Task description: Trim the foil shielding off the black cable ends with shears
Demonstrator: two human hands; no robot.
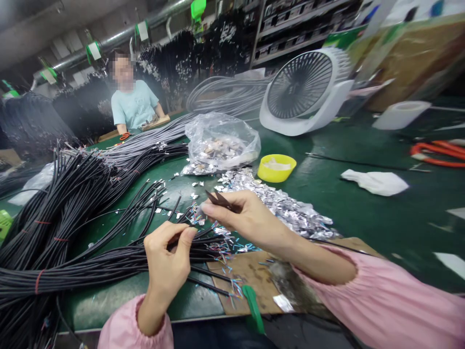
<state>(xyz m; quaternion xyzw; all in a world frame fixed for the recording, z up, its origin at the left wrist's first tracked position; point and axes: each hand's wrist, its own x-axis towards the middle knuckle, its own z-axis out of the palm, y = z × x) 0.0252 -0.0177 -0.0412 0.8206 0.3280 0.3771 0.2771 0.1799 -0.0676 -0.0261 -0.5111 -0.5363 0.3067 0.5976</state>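
My left hand (167,257) is closed in a pinch on the end of a black cable (192,226), above a bundle of similar black cables (119,259). Just to the right, my right hand (250,215) is wrapped round a pair of dark metal snips (220,199). The two pointed blades stick out past the fingers toward the left, a little apart; the handle is hidden in the palm. Beneath both hands lie stripped cable ends with coloured wires (232,288) and cut blue scraps.
Foil scraps (283,206) are heaped beyond my right hand, beside a yellow dish (276,168) and a clear plastic bag (223,140). A white fan (305,92) stands farther back. Orange-handled scissors (439,154) lie right. Cable bundles (61,218) fill the left. A person (136,106) sits opposite.
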